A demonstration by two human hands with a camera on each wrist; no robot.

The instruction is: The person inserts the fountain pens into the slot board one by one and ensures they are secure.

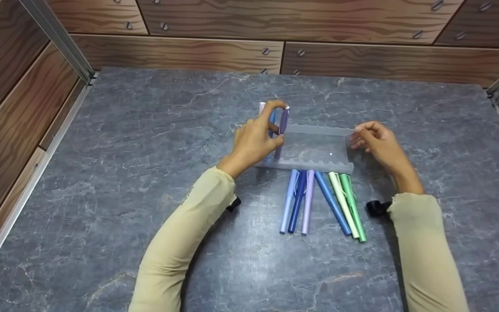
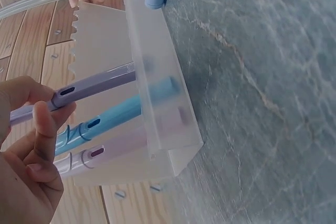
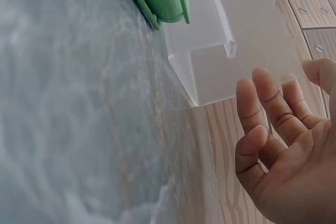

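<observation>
My left hand (image 1: pixel 254 141) pinches a dark purple pen (image 1: pixel 283 121) by its upper part. That pen leans upright in a clear plastic pen stand (image 1: pixel 314 130) with notched edges, its lower end behind the front lip in the left wrist view. Beside it, a light blue pen (image 2: pixel 113 116) and a pale pink pen (image 2: pixel 126 142) lean in the stand's left end. At the opposite end, my right hand (image 1: pixel 377 141) holds the stand's back right corner between thumb and fingertip. The other right fingers (image 3: pixel 270 90) are loosely bent beside the end wall.
In front of the stand lie a light blue pen (image 1: pixel 290 201), a dark blue pen (image 1: pixel 298 201), a lilac pen (image 1: pixel 308 202), a blue pen (image 1: pixel 332 203), a pale green pen (image 1: pixel 343 203) and a green pen (image 1: pixel 353 208). Wood-patterned walls (image 1: pixel 215 54) border the grey marbled table (image 1: pixel 102 195).
</observation>
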